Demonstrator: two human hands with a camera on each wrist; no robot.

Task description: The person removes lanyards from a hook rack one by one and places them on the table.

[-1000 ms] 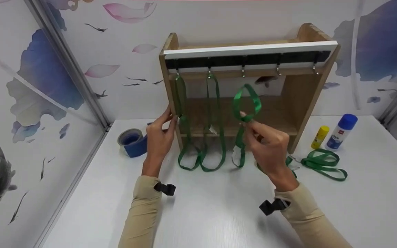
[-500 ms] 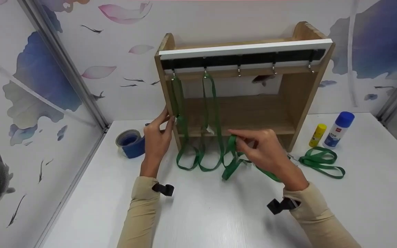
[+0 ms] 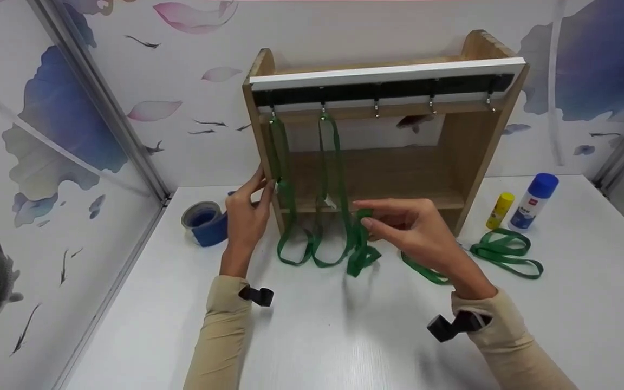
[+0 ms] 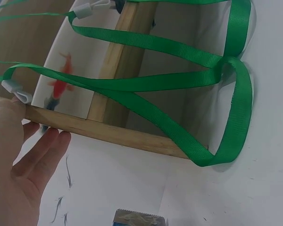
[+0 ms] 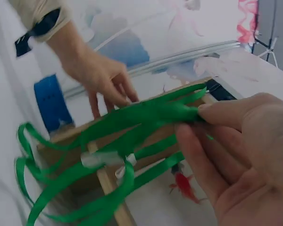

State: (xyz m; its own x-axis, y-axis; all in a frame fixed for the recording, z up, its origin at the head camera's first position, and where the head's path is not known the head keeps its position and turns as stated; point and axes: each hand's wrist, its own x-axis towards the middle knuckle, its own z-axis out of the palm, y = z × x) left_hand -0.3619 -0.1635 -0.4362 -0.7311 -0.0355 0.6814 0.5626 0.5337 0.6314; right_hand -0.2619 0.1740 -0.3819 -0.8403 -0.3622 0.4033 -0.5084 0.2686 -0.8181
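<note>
A wooden shelf [image 3: 371, 173] stands at the back, with a row of metal hooks under its white top rail. My left hand [image 3: 247, 216] grips its left side panel [image 4: 132, 136], fingers along the outer face. One green lanyard [image 3: 289, 203] hangs from the leftmost hook, and another lanyard [image 3: 338, 157] from the second hook. Between thumb and fingers, my right hand [image 3: 417, 225] pinches a third green lanyard [image 5: 179, 113], whose lower part dangles low in front of the shelf, beside the second hanging one. White clips [image 4: 16, 89] show on the hung lanyards.
Three hooks to the right, such as the middle hook [image 3: 377, 111], carry nothing. A green lanyard [image 3: 426, 271] lies partly behind the right hand; another coiled lanyard [image 3: 507, 254] lies farther right. Near it stand a yellow glue stick [image 3: 500, 210] and white bottle [image 3: 531, 206]. Blue tape [image 3: 209, 230] sits left.
My right hand has lowered from below the middle hook and now pinches the lanyard at a different spot, its raised loop dropped down. The left hand stays at the side panel.
</note>
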